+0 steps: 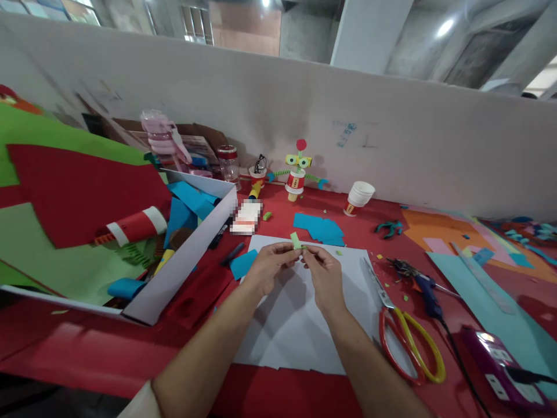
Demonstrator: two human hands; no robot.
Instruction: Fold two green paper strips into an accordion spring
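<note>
Both my hands meet above a white sheet of paper (300,325) on the red table. My left hand (270,264) and my right hand (322,268) pinch a small green paper strip (296,240) between their fingertips. One end of the strip sticks up and back from the fingers. Both hands are closed on it, thumbs pressed against forefingers.
Red-and-yellow scissors (404,331) and a blue glue gun (424,287) lie right of the sheet. A power strip (500,368) sits at the right edge. Blue paper pieces (319,227), a paper-cup robot figure (296,174) and a tipped cup (359,197) stand behind. A white box (183,264) of craft scraps is at left.
</note>
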